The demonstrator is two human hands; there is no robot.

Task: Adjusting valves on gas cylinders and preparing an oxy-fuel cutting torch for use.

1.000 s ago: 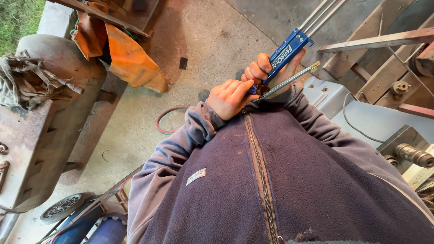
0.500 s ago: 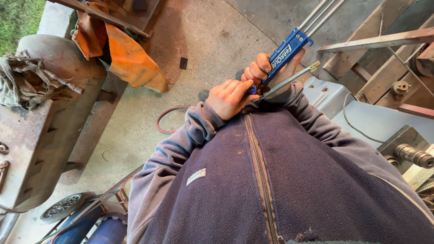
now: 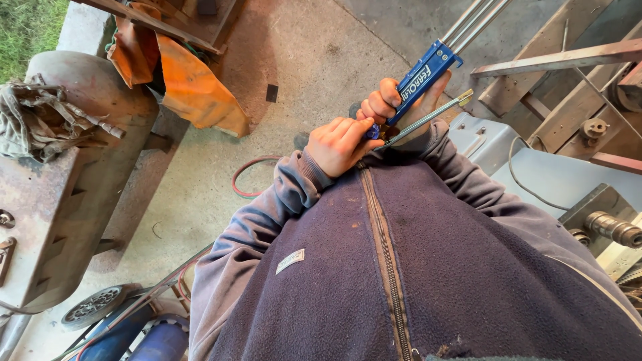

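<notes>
View straight down person's chest, navy fleece point(image 3: 428, 267) filling lower frame. Concrete floor point(image 3: 307, 60) beyond. Rusty tank point(image 3: 67, 200) at 9 o'clock, rags on top. Orange cloth point(image 3: 194, 87) at 11 o'clock. Grey machine point(image 3: 555, 174) at 3 o'clock. Blue box point(image 3: 421, 77) at 1 o'clock, held up near chest, likely for close handling: right hand point(image 3: 391, 100) fingers clamped round it; left hand point(image 3: 341, 144) fingers curled together at its lower end. Thin rod point(image 3: 428, 119) alongside.
</notes>
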